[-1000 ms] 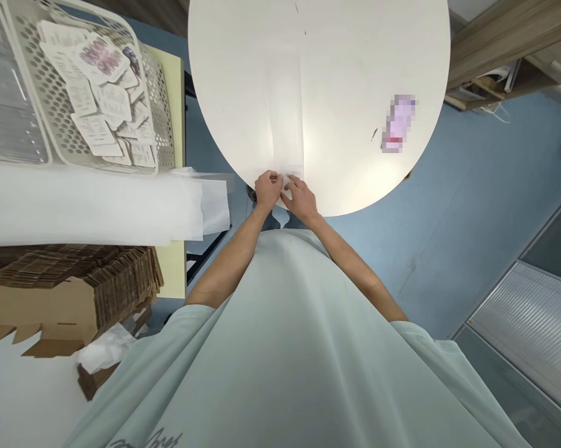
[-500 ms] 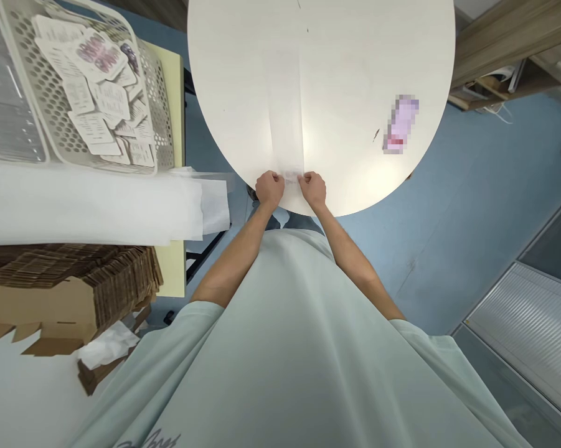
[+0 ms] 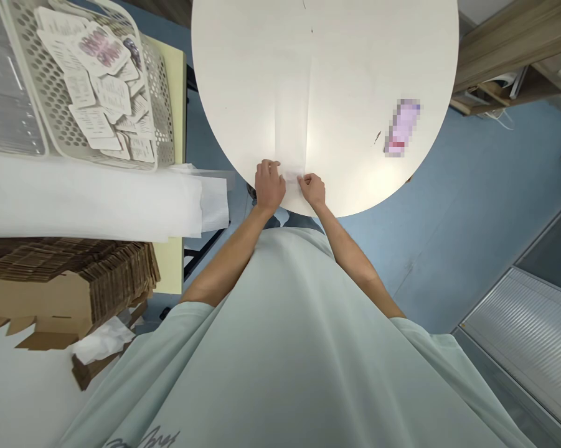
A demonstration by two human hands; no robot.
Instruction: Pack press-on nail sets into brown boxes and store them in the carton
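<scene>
A long, thin translucent sheet [image 3: 292,118] lies on the white round table [image 3: 359,50], running away from me. Its near end shows a small folded or bunched part. At the right near corner, my right hand [image 3: 312,189] is closed in a pinch on the sheet's edge. My left hand [image 3: 269,185] rests at the left near corner with its fingers stretched forward and a little apart. The tip of its thumb comes close to the sheet's edge, and whether it touches is hard to make out.
A pixelated purple item [image 3: 402,127] lies on the table's right side. To the left stand a perforated basket [image 3: 161,93] of printed cards [image 3: 91,121], a stack of white sheets [image 3: 88,202] and flattened cardboard boxes [image 3: 42,298]. A wooden shelf [image 3: 518,56] is at the upper right.
My left hand has loosened from its pinch on the sheet's left corner, and its fingers now stretch forward. My right hand stays at its corner. The view has shifted slightly.
</scene>
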